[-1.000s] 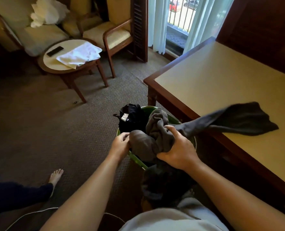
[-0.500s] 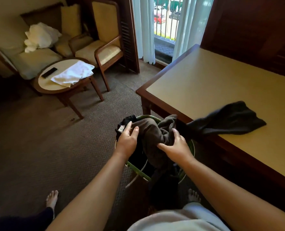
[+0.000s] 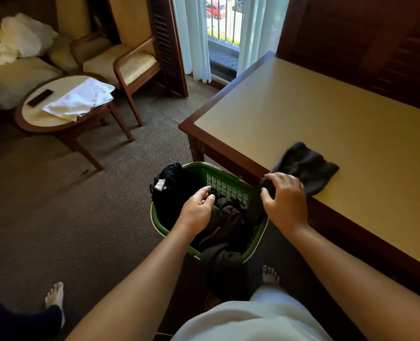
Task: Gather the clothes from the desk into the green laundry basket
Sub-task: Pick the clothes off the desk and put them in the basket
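Clothes [image 3: 218, 217], dark and bunched, filled the green laundry basket [image 3: 225, 180] on the carpet beside the desk [image 3: 327, 124], one piece spilling over its near rim. One dark garment [image 3: 305, 166] lay on the desk edge, trailing toward the basket. The left hand [image 3: 196, 207] hovered loosely spread over the pile, gripping nothing. The right hand [image 3: 285, 200] curled half-closed around the trailing cloth.

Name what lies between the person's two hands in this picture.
In the head view, the green basket's mesh wall and dark clothes in it.
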`<action>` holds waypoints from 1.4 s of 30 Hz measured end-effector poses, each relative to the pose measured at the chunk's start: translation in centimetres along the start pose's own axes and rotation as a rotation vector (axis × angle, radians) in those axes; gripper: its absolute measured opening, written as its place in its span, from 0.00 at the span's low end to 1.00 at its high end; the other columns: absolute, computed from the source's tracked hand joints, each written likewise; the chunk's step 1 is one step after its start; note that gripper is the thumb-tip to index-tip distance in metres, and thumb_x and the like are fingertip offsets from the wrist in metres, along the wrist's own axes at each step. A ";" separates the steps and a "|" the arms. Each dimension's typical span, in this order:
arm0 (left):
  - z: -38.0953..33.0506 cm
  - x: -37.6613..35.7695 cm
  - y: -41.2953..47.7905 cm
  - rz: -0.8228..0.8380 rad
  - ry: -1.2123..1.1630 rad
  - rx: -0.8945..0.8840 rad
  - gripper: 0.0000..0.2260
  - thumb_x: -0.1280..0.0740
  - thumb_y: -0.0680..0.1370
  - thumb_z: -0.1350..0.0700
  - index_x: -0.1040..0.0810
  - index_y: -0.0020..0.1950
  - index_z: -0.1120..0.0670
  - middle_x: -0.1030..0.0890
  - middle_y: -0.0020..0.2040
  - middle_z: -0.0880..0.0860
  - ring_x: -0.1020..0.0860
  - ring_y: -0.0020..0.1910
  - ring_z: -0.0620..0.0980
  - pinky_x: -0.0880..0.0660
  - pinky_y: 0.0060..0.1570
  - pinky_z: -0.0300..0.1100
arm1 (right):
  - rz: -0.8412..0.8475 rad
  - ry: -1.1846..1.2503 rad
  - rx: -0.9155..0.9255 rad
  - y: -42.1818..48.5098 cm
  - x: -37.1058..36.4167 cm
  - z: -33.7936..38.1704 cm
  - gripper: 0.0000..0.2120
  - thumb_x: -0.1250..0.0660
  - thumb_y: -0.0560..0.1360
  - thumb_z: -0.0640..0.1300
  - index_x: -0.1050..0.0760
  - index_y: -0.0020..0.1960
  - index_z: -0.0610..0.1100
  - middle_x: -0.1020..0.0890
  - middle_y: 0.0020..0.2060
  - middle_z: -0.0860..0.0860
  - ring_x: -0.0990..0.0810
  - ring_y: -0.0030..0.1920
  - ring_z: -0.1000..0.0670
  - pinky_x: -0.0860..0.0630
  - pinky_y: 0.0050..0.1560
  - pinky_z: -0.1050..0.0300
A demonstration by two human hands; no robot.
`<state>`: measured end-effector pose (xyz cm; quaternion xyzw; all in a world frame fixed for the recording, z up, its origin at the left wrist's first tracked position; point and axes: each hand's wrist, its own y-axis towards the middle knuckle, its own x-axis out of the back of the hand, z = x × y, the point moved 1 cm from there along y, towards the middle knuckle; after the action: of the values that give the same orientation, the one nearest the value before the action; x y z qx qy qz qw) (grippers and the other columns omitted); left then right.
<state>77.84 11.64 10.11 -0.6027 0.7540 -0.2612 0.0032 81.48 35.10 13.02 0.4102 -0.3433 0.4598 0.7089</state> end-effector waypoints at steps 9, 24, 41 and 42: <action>-2.0 -4.4 0.6 0.044 0.042 0.021 0.20 0.36 0.84 0.47 0.28 0.77 0.47 0.23 0.72 0.51 0.24 0.70 0.46 0.29 0.71 0.43 | 0.495 -0.374 -0.243 3.4 -1.1 -7.0 0.46 0.35 0.73 0.69 0.53 0.82 0.55 0.50 0.82 0.45 0.52 0.80 0.34 0.50 0.76 0.33; 1.3 -6.6 -3.1 -0.344 -0.088 0.341 0.15 0.37 0.85 0.50 0.22 0.70 0.47 0.20 0.61 0.48 0.22 0.61 0.47 0.29 0.55 0.38 | 0.652 0.169 0.667 4.4 -6.0 -8.0 0.33 0.35 0.73 0.26 0.32 0.77 0.41 0.30 0.75 0.44 0.39 0.79 0.42 0.42 0.79 0.40; 14.1 -13.1 -6.1 -0.479 -0.341 0.883 0.46 0.27 0.79 0.56 0.59 0.85 0.46 0.43 0.83 0.55 0.40 0.81 0.58 0.38 0.77 0.55 | 1.540 -0.030 0.295 -4.2 -16.9 -5.7 0.35 0.33 0.80 0.54 0.43 0.81 0.47 0.33 0.77 0.44 0.35 0.76 0.41 0.33 0.73 0.48; 15.0 -13.5 -5.9 -0.440 -0.359 0.881 0.48 0.26 0.79 0.55 0.59 0.85 0.46 0.41 0.83 0.55 0.39 0.80 0.58 0.38 0.77 0.55 | 1.553 -0.047 0.291 -4.8 -17.4 -5.8 0.35 0.33 0.80 0.54 0.43 0.81 0.47 0.33 0.77 0.44 0.36 0.76 0.40 0.33 0.73 0.48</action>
<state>91.69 17.31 -4.70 -0.7236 0.4160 -0.4406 0.3305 80.65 32.71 -5.74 0.1513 -0.4827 0.8547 0.1167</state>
